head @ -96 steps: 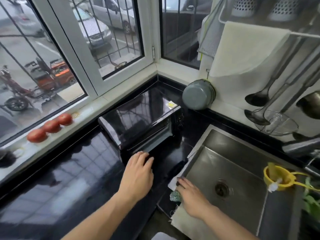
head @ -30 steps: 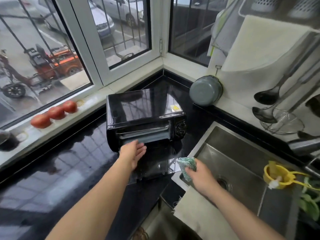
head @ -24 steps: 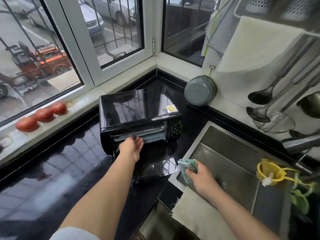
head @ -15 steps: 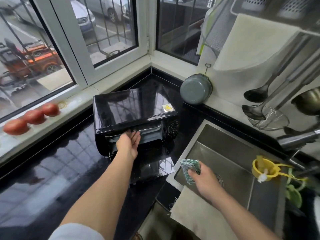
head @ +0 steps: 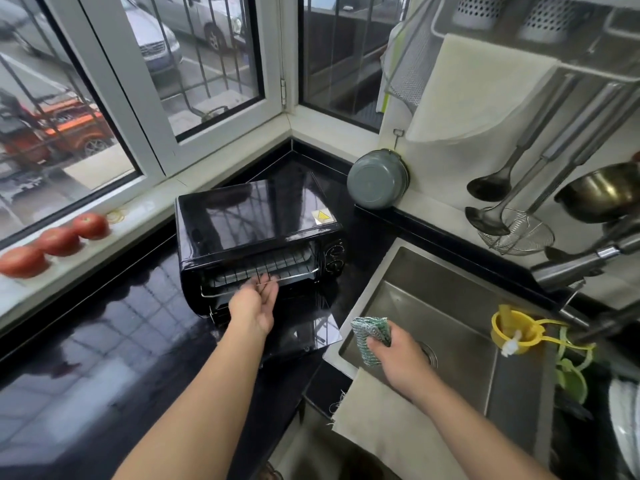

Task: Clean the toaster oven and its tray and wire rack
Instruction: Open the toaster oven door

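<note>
Reaching into the open toaster oven (head: 256, 220), left hand (head: 254, 303) pinches the wire rack (head: 266, 266).
Rack's long axis runs crosswise to that hand; right hand (head: 398, 351), farther off, grips a scrub cloth (head: 369, 336).

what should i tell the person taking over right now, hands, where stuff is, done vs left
Left hand: fingers pinch the front bar of the wire rack, partly slid out of the toaster oven.
Right hand: grips the green scrubber over the sink edge.
Done: oven door is down.
Left: pull out rack, then tray (not visible); scrub them and the oven.
</note>
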